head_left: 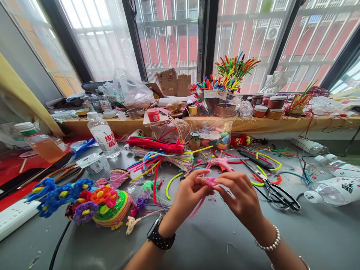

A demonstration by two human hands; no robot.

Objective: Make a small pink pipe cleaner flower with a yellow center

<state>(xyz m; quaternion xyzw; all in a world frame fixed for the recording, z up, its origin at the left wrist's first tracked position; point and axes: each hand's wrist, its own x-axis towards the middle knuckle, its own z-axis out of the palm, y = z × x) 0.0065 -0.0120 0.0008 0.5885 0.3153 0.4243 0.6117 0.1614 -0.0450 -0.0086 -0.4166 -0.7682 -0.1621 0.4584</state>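
Left hand (189, 192): fingers pinched on pink fuzzy piece (210, 181), held over desk (213, 240).
Right hand (242, 192): fingers gripping its right side.
Scissors (269, 186): right of hands, on desk.
Glue gun (221, 163): pink, just beyond hands.
Red stems (157, 144): bundled, farther left.

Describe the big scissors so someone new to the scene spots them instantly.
On the gray tabletop, look just right of the person's right hand. The scissors lie there, tips pointing away from the person and leftward. Their long metal blades and large looped handles set them apart from the fuzzy, bright stems beside them.
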